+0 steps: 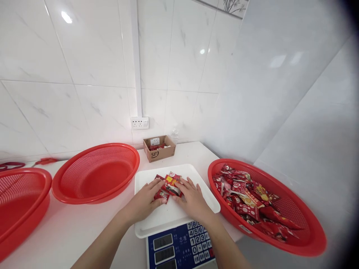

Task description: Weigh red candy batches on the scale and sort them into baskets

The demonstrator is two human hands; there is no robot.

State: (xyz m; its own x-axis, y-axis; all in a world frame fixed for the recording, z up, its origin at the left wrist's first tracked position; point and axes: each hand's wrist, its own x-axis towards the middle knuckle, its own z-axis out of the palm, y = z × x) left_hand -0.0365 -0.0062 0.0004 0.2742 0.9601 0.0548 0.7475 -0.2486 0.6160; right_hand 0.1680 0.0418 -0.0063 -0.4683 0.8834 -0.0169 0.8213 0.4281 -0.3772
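Several small red snack packets point(171, 181) lie in a loose heap on a white tray point(154, 223), which sits on top of a blue-panelled weighing scale point(183, 243). My left hand point(146, 200) rests against the left side of the heap, fingers stretched out and thumb apart. From the right, my right hand point(193, 198) touches the packets with its fingers spread. Neither hand is wrapped round a packet. Parts of the heap are hidden under my fingers, and my right forearm covers part of the scale's keypad.
A red basket point(311, 224) full of similar packets stands at the right. Two more red baskets, a near-left one point(25, 209) and one beside the tray point(95, 186), show no contents. A small cardboard box point(162, 153) with red packets stands behind, below a wall socket point(139, 123).
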